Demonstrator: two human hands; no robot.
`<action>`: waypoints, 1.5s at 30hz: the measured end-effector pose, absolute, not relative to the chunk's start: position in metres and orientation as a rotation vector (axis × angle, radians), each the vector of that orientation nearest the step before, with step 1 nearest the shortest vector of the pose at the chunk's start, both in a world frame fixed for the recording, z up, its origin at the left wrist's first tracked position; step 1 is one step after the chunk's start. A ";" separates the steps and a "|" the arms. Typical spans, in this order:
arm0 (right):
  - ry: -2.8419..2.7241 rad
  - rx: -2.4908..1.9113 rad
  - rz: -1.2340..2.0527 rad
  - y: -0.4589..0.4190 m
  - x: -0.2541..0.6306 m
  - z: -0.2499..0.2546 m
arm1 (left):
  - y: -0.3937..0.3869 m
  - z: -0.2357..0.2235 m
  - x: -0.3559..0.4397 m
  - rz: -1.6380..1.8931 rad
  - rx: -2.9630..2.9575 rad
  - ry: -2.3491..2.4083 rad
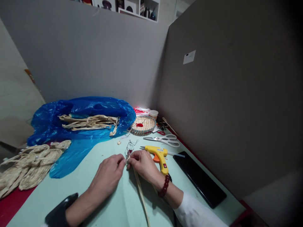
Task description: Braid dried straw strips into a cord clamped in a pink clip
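My left hand point(110, 173) and my right hand point(144, 165) meet at mid-table, fingertips almost touching. Both are closed in a pinch around the upper end of a pale, flat straw strip point(140, 193). From there the strip trails down toward the near edge of the table. Just beyond the fingertips is a small thin-wire piece point(130, 146) with a dark red part, too small to make out fully. The fingers hide where strip and wire piece come together. A yellow hot glue gun point(159, 152) lies just right of my right hand.
White-handled scissors point(169, 139) lie behind the glue gun, near a round woven basket point(148, 128). A black phone-like slab point(201, 181) rests at right. A bundle of straw point(92, 122) lies on a blue plastic bag point(73, 164); braided straw coils point(41, 167) sit at left. Grey partitions point(106, 60) stand behind.
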State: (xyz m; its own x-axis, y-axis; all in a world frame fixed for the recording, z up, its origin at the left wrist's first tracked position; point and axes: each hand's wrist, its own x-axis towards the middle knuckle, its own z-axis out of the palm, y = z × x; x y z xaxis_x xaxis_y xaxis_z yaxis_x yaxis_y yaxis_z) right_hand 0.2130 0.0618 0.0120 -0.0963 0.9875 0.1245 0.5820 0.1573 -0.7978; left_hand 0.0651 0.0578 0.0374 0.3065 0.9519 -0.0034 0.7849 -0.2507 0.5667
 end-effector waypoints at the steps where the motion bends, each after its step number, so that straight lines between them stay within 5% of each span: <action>1: -1.783 -1.509 0.742 0.060 0.213 0.013 | 0.064 0.036 0.064 0.523 2.059 1.520; 12: -1.989 -1.652 0.527 0.051 0.214 0.029 | 0.086 0.020 0.074 0.595 1.390 1.238; 24: -2.091 -1.590 0.533 0.055 0.233 0.041 | 0.096 0.002 0.072 0.646 1.325 1.169; 45: -2.457 -1.560 -0.016 0.023 0.191 0.021 | 0.081 0.017 0.067 0.645 1.183 0.974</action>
